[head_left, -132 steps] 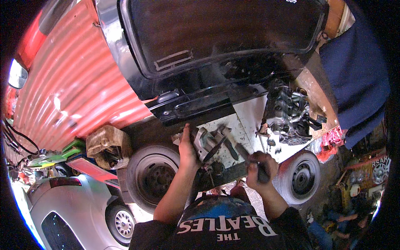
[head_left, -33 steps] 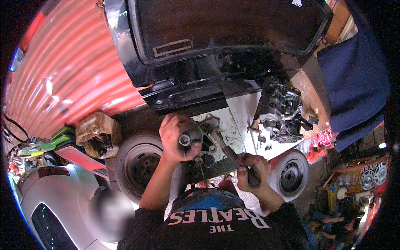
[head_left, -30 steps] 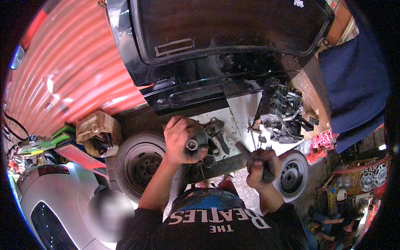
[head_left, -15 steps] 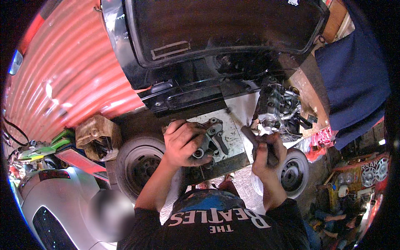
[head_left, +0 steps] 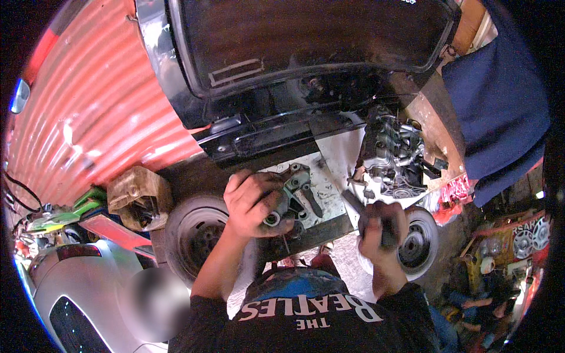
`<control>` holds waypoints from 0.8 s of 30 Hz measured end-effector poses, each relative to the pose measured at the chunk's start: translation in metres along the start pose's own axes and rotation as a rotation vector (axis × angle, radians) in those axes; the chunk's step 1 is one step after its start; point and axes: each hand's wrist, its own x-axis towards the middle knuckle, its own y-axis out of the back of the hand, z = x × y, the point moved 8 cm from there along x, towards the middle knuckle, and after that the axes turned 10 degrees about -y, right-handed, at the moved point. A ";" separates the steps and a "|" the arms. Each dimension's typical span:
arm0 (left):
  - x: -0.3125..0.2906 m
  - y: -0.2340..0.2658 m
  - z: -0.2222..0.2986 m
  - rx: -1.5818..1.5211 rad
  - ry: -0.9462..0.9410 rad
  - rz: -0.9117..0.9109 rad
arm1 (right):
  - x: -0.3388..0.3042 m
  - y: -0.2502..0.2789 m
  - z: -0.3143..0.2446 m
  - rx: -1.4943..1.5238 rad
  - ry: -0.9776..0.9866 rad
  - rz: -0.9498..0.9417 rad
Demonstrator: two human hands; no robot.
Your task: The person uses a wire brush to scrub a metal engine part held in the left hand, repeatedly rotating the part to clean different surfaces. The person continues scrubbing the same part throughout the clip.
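My left hand (head_left: 254, 203) is closed around a grey cast-metal bracket (head_left: 299, 183). The bracket has round bolt holes and a flat arm that sticks out to the right of my fingers. To the right, my right hand (head_left: 382, 228) is closed around a dark, stick-like tool (head_left: 353, 201), which points up and left toward the bracket without touching it. Motion smears this hand, and the tool's far end is hard to make out. Both hands are raised above a stained white board (head_left: 331, 203).
A greasy engine (head_left: 391, 150) sits at the right of the board, below a black car tailgate (head_left: 253, 112). Wheels (head_left: 203, 235) stand at either side. A cut-open box (head_left: 136, 197) and a silver car (head_left: 88, 282) are to the left. People sit at the lower right.
My left hand has shifted slightly left with the bracket, which is tilted a little differently. My right hand has moved slightly right and down, drawing the tool back from the bracket.
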 end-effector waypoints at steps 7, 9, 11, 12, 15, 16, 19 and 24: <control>-0.001 0.003 -0.005 0.034 0.084 0.052 | -0.008 -0.004 -0.007 0.121 -0.027 0.106; 0.001 0.002 -0.004 0.038 0.076 0.045 | -0.025 -0.002 -0.029 0.074 0.247 0.159; 0.004 0.003 -0.001 0.064 0.052 0.025 | -0.025 -0.017 -0.008 0.036 0.092 0.085; 0.005 0.004 0.000 0.077 0.040 0.016 | -0.017 -0.019 0.012 0.096 -0.158 0.030; 0.002 0.009 0.001 0.085 0.045 0.123 | -0.014 -0.015 0.014 0.120 -0.187 0.026; 0.001 0.006 0.001 0.086 0.051 0.099 | -0.018 -0.012 -0.011 0.049 0.037 -0.013; -0.003 0.001 -0.001 0.075 0.070 0.045 | -0.023 -0.024 -0.021 -0.019 0.167 0.093; -0.006 0.002 -0.005 0.041 0.144 0.014 | -0.030 -0.017 0.003 -0.024 0.035 0.073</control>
